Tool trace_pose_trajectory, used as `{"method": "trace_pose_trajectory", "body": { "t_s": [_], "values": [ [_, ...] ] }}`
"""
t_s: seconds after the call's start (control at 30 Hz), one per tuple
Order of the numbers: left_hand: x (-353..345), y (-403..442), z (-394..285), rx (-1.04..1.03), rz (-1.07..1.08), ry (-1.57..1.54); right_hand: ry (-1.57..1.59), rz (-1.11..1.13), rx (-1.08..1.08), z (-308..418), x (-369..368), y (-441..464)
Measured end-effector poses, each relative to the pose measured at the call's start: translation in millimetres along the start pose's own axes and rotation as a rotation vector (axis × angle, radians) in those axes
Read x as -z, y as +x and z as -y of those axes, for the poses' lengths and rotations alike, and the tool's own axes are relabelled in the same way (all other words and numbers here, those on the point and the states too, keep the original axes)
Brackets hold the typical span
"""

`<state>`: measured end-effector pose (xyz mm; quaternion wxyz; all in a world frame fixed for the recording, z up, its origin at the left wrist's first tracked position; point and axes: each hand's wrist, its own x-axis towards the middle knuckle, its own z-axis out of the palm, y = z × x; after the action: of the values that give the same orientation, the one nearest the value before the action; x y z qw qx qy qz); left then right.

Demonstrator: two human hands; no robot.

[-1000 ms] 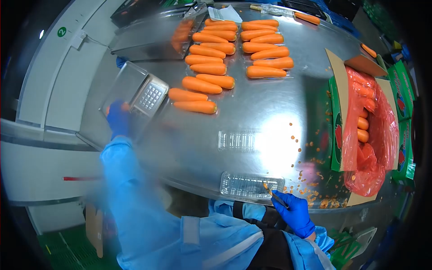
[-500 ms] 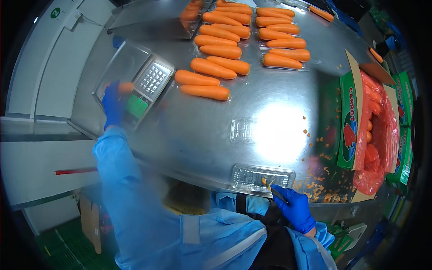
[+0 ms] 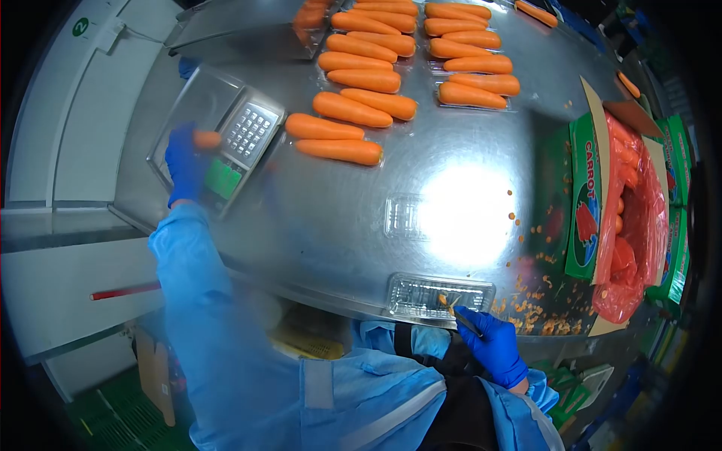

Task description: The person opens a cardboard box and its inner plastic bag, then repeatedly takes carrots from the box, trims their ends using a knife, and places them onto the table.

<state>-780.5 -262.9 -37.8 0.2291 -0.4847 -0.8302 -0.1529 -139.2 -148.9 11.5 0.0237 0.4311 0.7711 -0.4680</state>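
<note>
My left hand [image 3: 183,165], in a blue glove and slightly blurred, is closed around a carrot [image 3: 207,140] over the plate of a weighing scale [image 3: 252,129]. Only the carrot's orange end shows beyond the fingers. Near the table's front edge, my right hand [image 3: 492,348], also blue-gloved, grips a small knife [image 3: 469,324] by its dark handle. Its tip, with orange scraps by it, points over a clear plastic tray [image 3: 406,308]. Another clear tray [image 3: 404,217] lies farther in on the metal table [image 3: 323,225].
Paired carrots [image 3: 338,150] in clear trays line the far side in two columns. At right stands an open carrot box [image 3: 583,203] with red plastic lining. Carrot trimmings [image 3: 538,312] are scattered before it. A metal box [image 3: 248,30] stands at back left.
My left hand and the carrot have shifted slightly over the scale. The view has tilted a little. My right hand keeps its place by the tray with the knife.
</note>
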Motion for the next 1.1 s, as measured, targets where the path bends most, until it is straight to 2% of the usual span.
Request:
{"method": "trace_pose_trajectory", "body": {
  "t_s": [0.03, 0.23, 0.33, 0.57, 0.7, 0.83, 0.93, 1.1],
  "values": [
    [1.7, 5.0, -5.5, 0.013, -0.021, -0.053, 0.010, -0.003, -0.004, 0.3, 0.3, 0.8],
    [6.1, 20.6, -19.4, -0.006, 0.048, 0.108, -0.002, -0.028, 0.043, -10.8, -2.9, 2.2],
    [1.0, 22.1, -16.9, -0.028, 0.059, 0.061, -0.006, -0.031, 0.036, -14.6, -4.1, 3.0],
    [-9.6, 34.8, -19.5, 0.023, 0.196, 0.155, -0.022, 0.030, -0.063, -11.5, 1.0, 6.7],
    [-26.0, 50.5, -21.1, 0.011, 0.291, 0.256, -0.032, -0.032, 0.017, -19.4, -2.1, 10.3],
    [-50.8, 70.5, -21.7, -0.085, 0.248, 0.172, -0.038, -0.026, 0.016, -20.6, -2.8, 14.3],
    [-71.3, 92.5, -25.6, -0.254, 0.207, 0.325, -0.058, -0.003, -0.010, -16.0, 1.1, 17.7],
    [-67.4, 90.4, -33.4, -0.036, 0.241, 0.035, -0.082, -0.036, 0.001, -22.8, 1.5, 19.3]
  ]
}}
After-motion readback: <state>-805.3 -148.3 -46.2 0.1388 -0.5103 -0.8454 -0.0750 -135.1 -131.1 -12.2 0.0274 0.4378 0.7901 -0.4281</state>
